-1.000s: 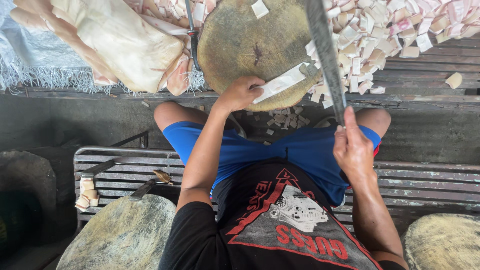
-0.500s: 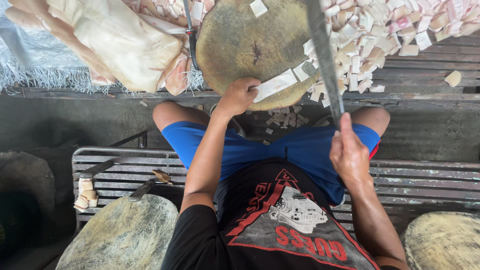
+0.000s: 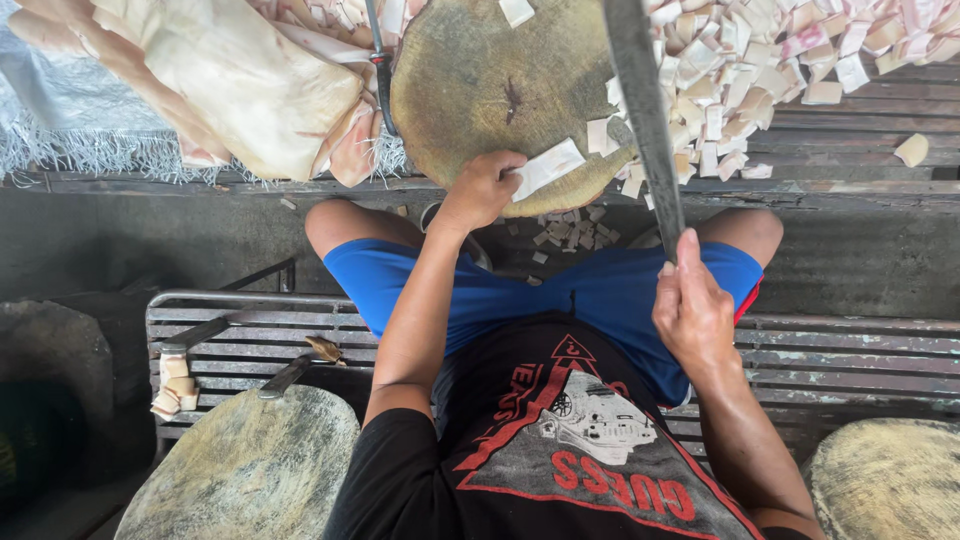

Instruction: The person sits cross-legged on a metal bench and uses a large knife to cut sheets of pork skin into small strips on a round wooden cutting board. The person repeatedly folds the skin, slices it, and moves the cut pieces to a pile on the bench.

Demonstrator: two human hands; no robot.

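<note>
My left hand (image 3: pixel 482 190) grips one end of a pale strip of fatty meat (image 3: pixel 547 167) lying on the near edge of a round wooden chopping block (image 3: pixel 480 90). My right hand (image 3: pixel 692 305) is closed on the handle of a long cleaver (image 3: pixel 643 105), whose blade is raised edge-on above the right side of the block. Cut white and pink pieces (image 3: pixel 740 70) lie heaped to the right of the block.
Large uncut slabs of pale meat (image 3: pixel 200 80) are piled at upper left beside a second knife (image 3: pixel 380 70). I sit on a slatted metal bench (image 3: pixel 230 330). Round blocks stand at lower left (image 3: pixel 250 470) and lower right (image 3: pixel 890 480). Scraps (image 3: pixel 172 385) lie on the bench.
The cleaver's blade has stayed raised, shifting slightly. My left hand has kept hold of the strip on the block's near edge.
</note>
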